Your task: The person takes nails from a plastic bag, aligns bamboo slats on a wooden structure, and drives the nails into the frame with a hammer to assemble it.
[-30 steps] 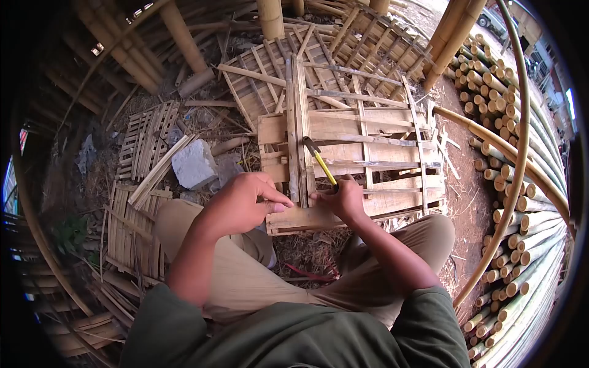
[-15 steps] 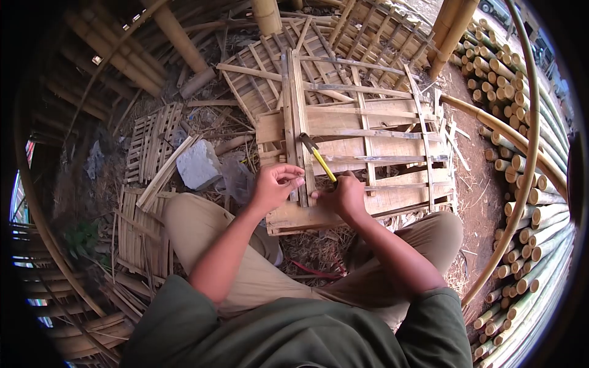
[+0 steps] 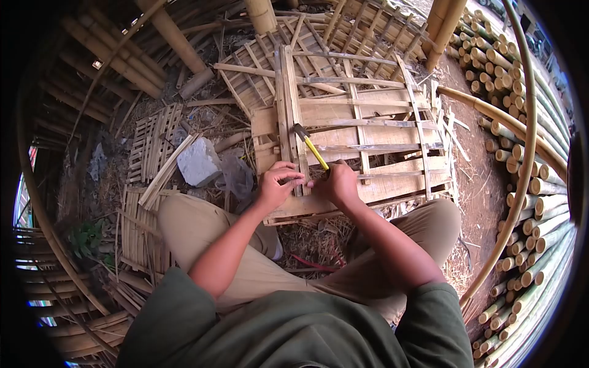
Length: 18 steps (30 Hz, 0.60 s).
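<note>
My right hand point(image 3: 341, 183) is wrapped round the yellow handle of a hammer point(image 3: 315, 151), whose dark head rests over the upright wooden slats point(image 3: 289, 98). Close beside it on the left, my left hand point(image 3: 280, 185) has its thumb and fingers curled together in a pinch; anything between the tips is too small to make out. Both hands are over the near end of the slats, with their fingertips almost meeting. Underneath lies a crate panel point(image 3: 392, 135) of thin boards crossed by narrow strips, in front of my folded legs.
More slatted panels point(image 3: 356, 34) lie behind. A pale block point(image 3: 199, 162) and a clear plastic bag point(image 3: 236, 176) sit to the left, near loose sticks. Stacked bamboo poles point(image 3: 540, 202) fill the right side, and a curved bamboo pole point(image 3: 524, 122) runs in front of them.
My right hand has moved left with the hammer, closing the gap to my left hand. The left hand keeps its pinch. The view has shifted slightly.
</note>
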Each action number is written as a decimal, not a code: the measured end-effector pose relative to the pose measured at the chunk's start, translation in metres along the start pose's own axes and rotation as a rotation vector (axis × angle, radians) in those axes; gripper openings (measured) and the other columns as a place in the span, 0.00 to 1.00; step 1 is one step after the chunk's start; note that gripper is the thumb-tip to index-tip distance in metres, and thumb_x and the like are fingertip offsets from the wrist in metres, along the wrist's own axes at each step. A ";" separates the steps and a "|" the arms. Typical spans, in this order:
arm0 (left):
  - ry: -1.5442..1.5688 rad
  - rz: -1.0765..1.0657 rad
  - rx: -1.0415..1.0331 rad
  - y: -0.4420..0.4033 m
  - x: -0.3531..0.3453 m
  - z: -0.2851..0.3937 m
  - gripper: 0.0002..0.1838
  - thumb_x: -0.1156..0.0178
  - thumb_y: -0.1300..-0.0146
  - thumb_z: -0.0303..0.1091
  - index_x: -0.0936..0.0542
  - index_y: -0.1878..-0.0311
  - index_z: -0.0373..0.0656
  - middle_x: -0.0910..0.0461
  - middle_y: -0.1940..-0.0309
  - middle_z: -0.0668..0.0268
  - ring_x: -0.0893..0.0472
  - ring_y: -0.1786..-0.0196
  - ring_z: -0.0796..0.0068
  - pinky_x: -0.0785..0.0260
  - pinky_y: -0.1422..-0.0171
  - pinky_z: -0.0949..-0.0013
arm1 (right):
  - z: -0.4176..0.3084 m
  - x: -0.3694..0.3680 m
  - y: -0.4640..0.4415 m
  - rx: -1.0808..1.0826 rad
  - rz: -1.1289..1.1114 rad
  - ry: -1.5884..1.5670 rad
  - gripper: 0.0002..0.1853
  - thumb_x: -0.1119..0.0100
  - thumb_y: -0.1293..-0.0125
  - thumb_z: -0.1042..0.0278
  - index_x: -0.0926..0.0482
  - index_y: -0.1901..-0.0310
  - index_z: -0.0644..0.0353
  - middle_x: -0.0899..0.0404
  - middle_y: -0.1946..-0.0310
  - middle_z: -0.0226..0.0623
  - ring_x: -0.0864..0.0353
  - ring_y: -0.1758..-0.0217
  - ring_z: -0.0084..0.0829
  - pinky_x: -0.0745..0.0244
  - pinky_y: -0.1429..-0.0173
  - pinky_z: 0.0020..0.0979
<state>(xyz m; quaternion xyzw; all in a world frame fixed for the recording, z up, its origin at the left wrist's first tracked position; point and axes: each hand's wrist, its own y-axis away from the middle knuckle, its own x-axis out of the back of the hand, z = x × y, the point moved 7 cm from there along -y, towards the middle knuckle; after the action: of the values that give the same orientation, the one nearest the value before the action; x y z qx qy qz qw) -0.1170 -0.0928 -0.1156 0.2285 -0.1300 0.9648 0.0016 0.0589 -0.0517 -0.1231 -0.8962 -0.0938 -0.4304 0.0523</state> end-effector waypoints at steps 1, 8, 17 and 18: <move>-0.001 -0.002 -0.001 0.000 0.000 0.001 0.08 0.28 0.47 0.27 0.13 0.62 0.40 0.17 0.57 0.58 0.20 0.49 0.68 0.29 0.42 0.67 | 0.000 0.000 0.000 -0.001 0.002 -0.001 0.31 0.19 0.62 0.45 0.18 0.74 0.71 0.20 0.68 0.58 0.17 0.65 0.51 0.21 0.57 0.44; -0.046 -0.016 -0.071 -0.003 -0.005 0.005 0.09 0.28 0.47 0.27 0.12 0.61 0.41 0.15 0.62 0.61 0.20 0.51 0.68 0.28 0.44 0.67 | -0.001 0.001 0.005 0.038 0.015 -0.025 0.30 0.19 0.62 0.46 0.18 0.73 0.70 0.21 0.65 0.59 0.17 0.63 0.52 0.20 0.57 0.45; -0.100 0.021 -0.270 -0.005 -0.006 0.014 0.09 0.28 0.47 0.29 0.12 0.61 0.43 0.13 0.67 0.65 0.20 0.54 0.67 0.26 0.48 0.66 | 0.005 -0.001 0.000 0.066 -0.001 -0.011 0.31 0.21 0.59 0.42 0.18 0.73 0.70 0.22 0.64 0.57 0.17 0.63 0.51 0.21 0.57 0.44; -0.100 0.032 -0.280 -0.004 -0.006 0.012 0.09 0.28 0.47 0.29 0.12 0.61 0.43 0.13 0.67 0.65 0.20 0.55 0.67 0.26 0.48 0.66 | 0.004 0.001 -0.001 0.095 0.016 -0.004 0.31 0.23 0.56 0.41 0.18 0.73 0.70 0.22 0.66 0.57 0.17 0.64 0.52 0.22 0.58 0.45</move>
<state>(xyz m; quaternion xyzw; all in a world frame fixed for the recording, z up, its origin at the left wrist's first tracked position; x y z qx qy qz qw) -0.1063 -0.0916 -0.1062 0.2717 -0.2667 0.9246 0.0116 0.0627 -0.0503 -0.1246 -0.8944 -0.1072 -0.4232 0.0978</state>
